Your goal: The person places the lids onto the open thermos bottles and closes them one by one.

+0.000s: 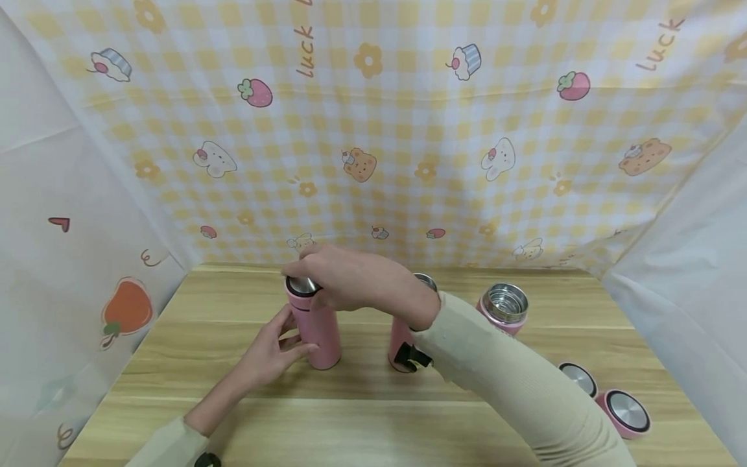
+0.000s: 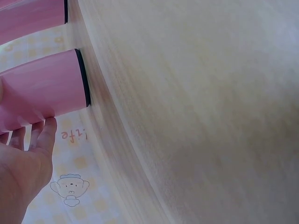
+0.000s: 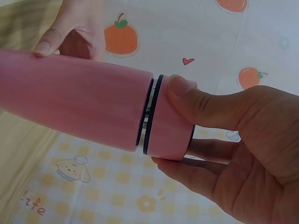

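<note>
One pink vacuum flask, I saw, stood upright: left hand gripping it low, right hand pinching its cap above, a slim gap between.

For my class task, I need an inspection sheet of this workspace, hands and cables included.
Surface: wooden table, visible grain.
Job's things: left bottle upright, narrow gap beneath its lid; middle bottle partly hidden; right bottle uncapped; far lid and near lid loose at right.
Clutter: nothing seen.
Hands: left hand holds left bottle; right hand grips its lid.
Cables: nothing seen.
Surroundings: checked curtain behind, white side sheets.
</note>
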A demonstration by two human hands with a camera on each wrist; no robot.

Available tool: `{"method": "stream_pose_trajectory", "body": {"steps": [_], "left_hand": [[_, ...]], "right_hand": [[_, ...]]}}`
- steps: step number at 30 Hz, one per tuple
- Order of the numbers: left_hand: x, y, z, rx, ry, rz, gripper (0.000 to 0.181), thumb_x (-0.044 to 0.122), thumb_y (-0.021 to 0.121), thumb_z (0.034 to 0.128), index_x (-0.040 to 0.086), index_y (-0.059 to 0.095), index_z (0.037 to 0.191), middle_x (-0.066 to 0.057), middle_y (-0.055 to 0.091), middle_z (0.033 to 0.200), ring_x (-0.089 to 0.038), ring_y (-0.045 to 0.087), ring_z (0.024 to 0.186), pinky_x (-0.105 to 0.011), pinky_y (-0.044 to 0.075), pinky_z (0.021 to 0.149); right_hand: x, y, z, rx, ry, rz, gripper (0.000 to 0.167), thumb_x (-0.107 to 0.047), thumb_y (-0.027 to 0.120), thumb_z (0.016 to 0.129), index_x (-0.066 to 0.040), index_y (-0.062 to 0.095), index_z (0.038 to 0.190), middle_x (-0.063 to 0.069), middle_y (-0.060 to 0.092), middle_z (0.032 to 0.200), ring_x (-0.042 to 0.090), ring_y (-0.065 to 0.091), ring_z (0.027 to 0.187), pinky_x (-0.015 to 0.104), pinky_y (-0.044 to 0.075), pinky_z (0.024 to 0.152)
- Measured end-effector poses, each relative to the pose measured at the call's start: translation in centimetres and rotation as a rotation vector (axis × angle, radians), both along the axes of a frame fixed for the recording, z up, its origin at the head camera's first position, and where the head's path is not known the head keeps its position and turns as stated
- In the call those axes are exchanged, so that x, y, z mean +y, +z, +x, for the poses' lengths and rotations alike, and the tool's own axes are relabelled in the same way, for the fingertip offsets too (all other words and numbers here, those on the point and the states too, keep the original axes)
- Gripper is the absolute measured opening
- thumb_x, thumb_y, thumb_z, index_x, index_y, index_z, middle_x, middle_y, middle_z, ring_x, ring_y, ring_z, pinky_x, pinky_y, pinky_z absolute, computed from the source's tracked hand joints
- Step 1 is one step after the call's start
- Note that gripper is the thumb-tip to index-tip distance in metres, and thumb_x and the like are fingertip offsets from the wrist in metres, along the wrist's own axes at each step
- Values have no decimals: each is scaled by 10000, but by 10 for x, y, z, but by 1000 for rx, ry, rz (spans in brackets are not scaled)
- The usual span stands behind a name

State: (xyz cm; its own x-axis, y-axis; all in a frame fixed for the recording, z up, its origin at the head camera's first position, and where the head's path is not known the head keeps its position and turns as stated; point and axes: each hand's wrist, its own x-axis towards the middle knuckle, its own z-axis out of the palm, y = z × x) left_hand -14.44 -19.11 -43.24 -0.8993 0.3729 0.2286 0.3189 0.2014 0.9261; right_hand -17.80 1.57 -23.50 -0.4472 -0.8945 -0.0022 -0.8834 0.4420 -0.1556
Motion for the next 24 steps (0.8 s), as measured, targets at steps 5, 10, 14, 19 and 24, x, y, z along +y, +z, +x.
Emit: {"method": "stream_pose_trajectory", "body": {"steps": [5, 10, 14, 19, 24], "left_hand": [[0, 0, 0, 0, 3, -6, 693, 91, 781, 912, 127, 399, 1489, -99, 551, 1407, -252, 523, 1300, -424, 510, 1004], [0, -1, 0, 7, 7, -5, 695, 73, 785, 904, 119, 405, 1485, -110, 553, 1404, -253, 527, 1296, -399, 517, 994], [-1, -1, 0, 15, 11, -5, 697, 60, 784, 901, 104, 406, 1485, -133, 555, 1392, -274, 532, 1285, -398, 522, 987], [-1, -2, 0, 15, 14, -6, 683, 57, 779, 904, 97, 412, 1478, -137, 562, 1378, -282, 535, 1280, -396, 517, 993], [0, -1, 0, 16, 12, -9, 672, 56, 779, 904, 88, 417, 1469, -134, 572, 1361, -273, 542, 1272, -382, 515, 994]], "right_hand": [[-1, 2, -1, -5, 7, 14, 373, -15, 795, 878, -102, 669, 1218, 17, 607, 1037, 149, 566, 1006, 201, 488, 751], [-2, 2, 0, 8, -11, 31, 360, -26, 798, 876, -117, 680, 1205, -12, 612, 1000, 135, 565, 975, 204, 486, 745], [-3, 1, 2, 13, -38, 44, 352, -15, 782, 877, -120, 683, 1198, -31, 618, 1008, 119, 555, 971, 195, 481, 745], [-4, 2, 3, 22, -55, 45, 298, -2, 770, 876, -123, 687, 1136, -45, 617, 978, 110, 559, 943, 194, 481, 742], [-5, 2, 5, 17, -65, 28, 213, -86, 794, 894, -118, 689, 1077, -50, 626, 950, 98, 580, 908, 183, 485, 735]]}}
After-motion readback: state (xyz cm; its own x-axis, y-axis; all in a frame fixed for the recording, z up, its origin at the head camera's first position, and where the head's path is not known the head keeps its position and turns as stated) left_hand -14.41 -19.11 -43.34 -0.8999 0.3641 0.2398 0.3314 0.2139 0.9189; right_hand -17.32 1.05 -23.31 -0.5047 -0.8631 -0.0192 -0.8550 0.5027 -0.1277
